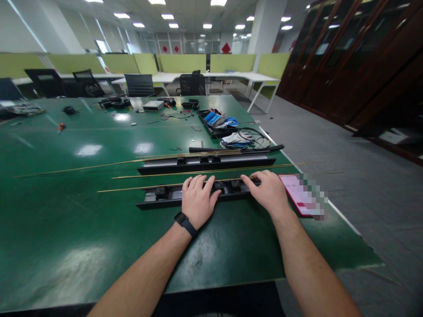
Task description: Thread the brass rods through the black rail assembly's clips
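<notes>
A long black channel rail [165, 203] with a silvery inside lies crosswise on the green table, holding several small black blocks [161, 192]. My left hand [198, 200], with a dark band on the wrist, lies across its middle; the fingers bend over the far edge and the thumb is on the near side. My right hand [269, 191] grips the rail's right end, thumb stretched leftward, other fingers curled and partly hidden. Along the far edge runs a thin brass-coloured rod [125, 189], passing under my fingers. Behind lies a second similar rail [158, 168] with more thin rods.
Right of my right hand lies a pink-edged phone [294, 187], partly blurred out, near the table edge. Farther back are a black tray [206, 125] with blue items, gloves [236, 140] and coiled black cable [261, 138]. Tools and small parts lie at the far side.
</notes>
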The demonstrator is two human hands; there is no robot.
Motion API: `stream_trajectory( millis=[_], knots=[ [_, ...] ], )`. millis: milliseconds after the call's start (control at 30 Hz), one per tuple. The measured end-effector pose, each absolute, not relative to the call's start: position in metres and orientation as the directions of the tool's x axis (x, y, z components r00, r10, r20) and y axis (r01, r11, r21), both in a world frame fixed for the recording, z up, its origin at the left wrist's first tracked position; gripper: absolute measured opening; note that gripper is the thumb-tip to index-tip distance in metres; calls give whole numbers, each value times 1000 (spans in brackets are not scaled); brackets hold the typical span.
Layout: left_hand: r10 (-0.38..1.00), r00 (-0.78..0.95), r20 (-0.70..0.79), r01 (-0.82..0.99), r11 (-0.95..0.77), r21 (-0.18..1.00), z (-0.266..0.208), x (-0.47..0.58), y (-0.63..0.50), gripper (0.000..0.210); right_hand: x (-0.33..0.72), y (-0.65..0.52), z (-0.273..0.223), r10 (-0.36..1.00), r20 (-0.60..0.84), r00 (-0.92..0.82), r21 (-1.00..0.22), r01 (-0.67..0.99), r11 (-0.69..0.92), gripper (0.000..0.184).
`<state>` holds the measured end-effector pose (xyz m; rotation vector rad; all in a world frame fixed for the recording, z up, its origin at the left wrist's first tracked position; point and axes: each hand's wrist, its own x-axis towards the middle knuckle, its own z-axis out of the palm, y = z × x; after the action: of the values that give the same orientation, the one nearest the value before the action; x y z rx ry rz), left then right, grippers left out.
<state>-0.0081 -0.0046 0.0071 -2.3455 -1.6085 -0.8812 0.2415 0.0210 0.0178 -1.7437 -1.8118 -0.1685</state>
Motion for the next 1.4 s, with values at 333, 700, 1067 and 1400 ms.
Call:
stream_trajectory(
  millis=[333,700,1067,1400],
  knots=[
    [795,244,555,893,-408,190,6,-9,-4,43,252,25,17,869,484,106,-324,944,66,49],
    [800,248,546,894,-407,190,8,-8,-4,43,241,22,18,869,490,65,-329,937,115,51],
    [799,249,547,893,-408,189,7,-9,-5,42,256,26,18,868,480,128,-361,930,62,48],
    [800,244,548,894,-405,193,8,-7,-5,42,241,20,22,880,470,65,-358,926,123,46]
  ],
)
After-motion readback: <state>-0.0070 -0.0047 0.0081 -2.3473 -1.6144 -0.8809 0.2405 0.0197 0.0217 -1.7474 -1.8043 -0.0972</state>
